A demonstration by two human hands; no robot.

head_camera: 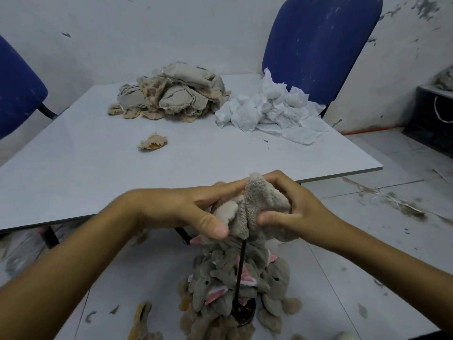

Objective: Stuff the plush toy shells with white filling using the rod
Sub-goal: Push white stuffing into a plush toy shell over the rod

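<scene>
A: What lies on the pale grey flat-topped desk [73,153]?

B: 3 things. A heap of beige inside-out fabric shells [171,94] at the far middle, a pile of crumpled white filling sheets [269,111] just beside it on the right, and 1 small beige shell [152,142] apart, nearer.

A: And the tiled floor [367,253]?

B: A mound of grey plush toys [220,285].

A pale wall [122,25] fills the top of the frame, scuffed with dark marks and flaking worst at the upper right. A light grey table [85,155] spans the middle and left of the frame. 2 blue padded chairs stand beside it: 1 chair back [318,45] at upper right against the wall, the other [17,94] at the left edge. The tiled floor [392,241] at right and bottom is light and littered with dirty streaks. A dark box [431,119] sits at the far right edge.
</scene>
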